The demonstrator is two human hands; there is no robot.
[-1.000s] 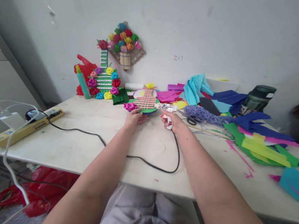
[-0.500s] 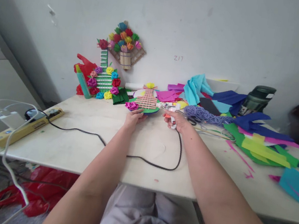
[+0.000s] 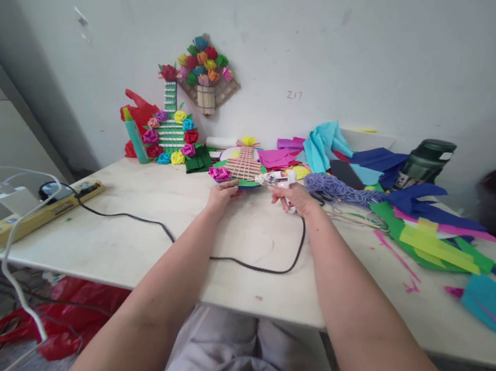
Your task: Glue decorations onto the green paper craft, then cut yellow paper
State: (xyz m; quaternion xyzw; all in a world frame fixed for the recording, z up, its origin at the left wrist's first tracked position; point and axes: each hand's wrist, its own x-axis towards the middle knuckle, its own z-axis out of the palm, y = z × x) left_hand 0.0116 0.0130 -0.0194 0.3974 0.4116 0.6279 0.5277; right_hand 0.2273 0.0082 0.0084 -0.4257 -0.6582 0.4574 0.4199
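At the left end of the tabletop [image 3: 121, 253] I see a power strip [image 3: 49, 208] with plugs in it, and below, on the floor, lies a red bag [image 3: 72, 311]. A black cord [image 3: 257, 268] runs from the strip toward the right. Further on, a teal tube [image 3: 135, 139] leans beside a green craft [image 3: 173, 129], which has paper roses along its sides. Above these, 1 flower piece [image 3: 205, 98] is against the wall [image 3: 349, 50].

Near the middle is the striped craft [image 3: 245, 167], with 1 magenta rose at its left side and a yellow tuft on top. The left hand [image 3: 223, 197] has its fingers at the near edge of this craft; I cannot tell if its grip pinches the edge or only rests there.

Just to the right, the right hand [image 3: 296, 199] has its grip closed around the glue gun [image 3: 291, 206], where the cord ends. The gun's front points left, close to the craft; I cannot tell if they touch. Behind this hand lies purple yarn [image 3: 345, 191], then a dark bottle [image 3: 425, 165], and coloured paper [image 3: 441, 245] at the right.
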